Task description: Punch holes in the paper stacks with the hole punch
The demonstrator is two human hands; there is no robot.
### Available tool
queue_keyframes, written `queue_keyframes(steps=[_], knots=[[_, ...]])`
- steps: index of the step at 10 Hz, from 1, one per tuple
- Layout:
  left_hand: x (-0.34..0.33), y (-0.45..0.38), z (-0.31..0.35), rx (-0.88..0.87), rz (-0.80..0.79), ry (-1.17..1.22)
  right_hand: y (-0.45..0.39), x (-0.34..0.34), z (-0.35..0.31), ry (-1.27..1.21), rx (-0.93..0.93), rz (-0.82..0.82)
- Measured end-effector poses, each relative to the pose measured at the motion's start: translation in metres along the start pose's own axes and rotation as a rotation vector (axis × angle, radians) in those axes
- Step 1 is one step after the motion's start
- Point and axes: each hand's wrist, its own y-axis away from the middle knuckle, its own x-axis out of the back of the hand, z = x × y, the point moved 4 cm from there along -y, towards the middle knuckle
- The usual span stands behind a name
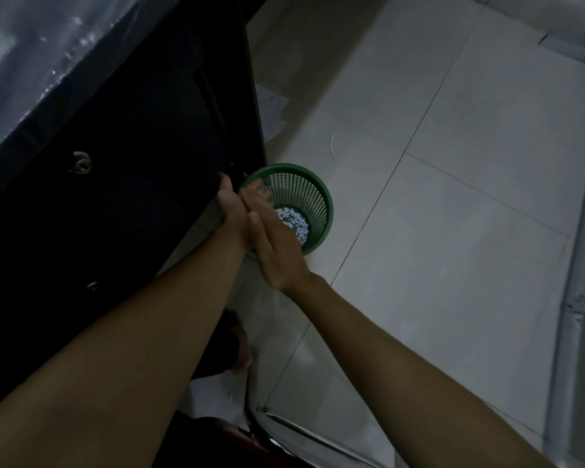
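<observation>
Paper dots (293,222) in green basket (318,197) beside desk edge (255,113).

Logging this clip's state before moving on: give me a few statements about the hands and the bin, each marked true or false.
1. The green bin stands on the tiled floor. True.
2. The bin is empty. False: small white paper bits lie at its bottom.
3. Both hands are over the bin. True: left hand and right hand meet above its near rim.
4. The right hand grips a hole punch. False: its fingers are straight and hold nothing; no punch is in view.
5. The bin is red. False: it is green.
</observation>
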Motion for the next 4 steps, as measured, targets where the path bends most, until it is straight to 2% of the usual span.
queue_keyframes(steps=[1,2,4], knots=[[-0.005,0.009,0.001,0.015,-0.061,0.003,-0.002,0.001,0.015,0.121,-0.273,-0.098],[-0.002,0.019,0.003,-0.017,-0.036,-0.061,-0.009,0.025,0.024,0.079,-0.595,-0.026],[-0.024,0.053,0.022,-0.126,-0.038,-0.436,-0.017,0.062,-0.015,0.072,-0.433,0.277]])
